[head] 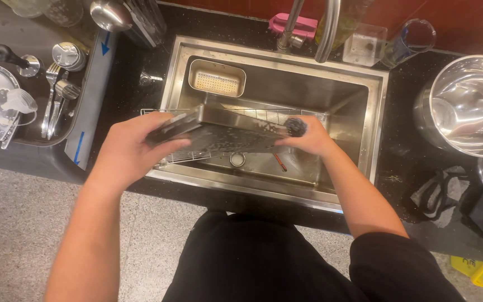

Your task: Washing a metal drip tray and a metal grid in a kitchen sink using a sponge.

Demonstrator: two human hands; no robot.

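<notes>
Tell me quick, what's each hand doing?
Left hand: closed on the dark tray's left end.
Right hand: closed on a dark scrubber, pressed against the tray.

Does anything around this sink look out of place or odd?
One small thing: a thin reddish stick, maybe a chopstick, lies loose on the bottom of the sink near the drain. Otherwise the left hand holds a metal tray over the basin while the right hand presses a dark scrubber against it.

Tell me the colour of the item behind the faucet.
Pink: the pink item lies on the dark counter behind the faucet, seen in the head view.
</notes>
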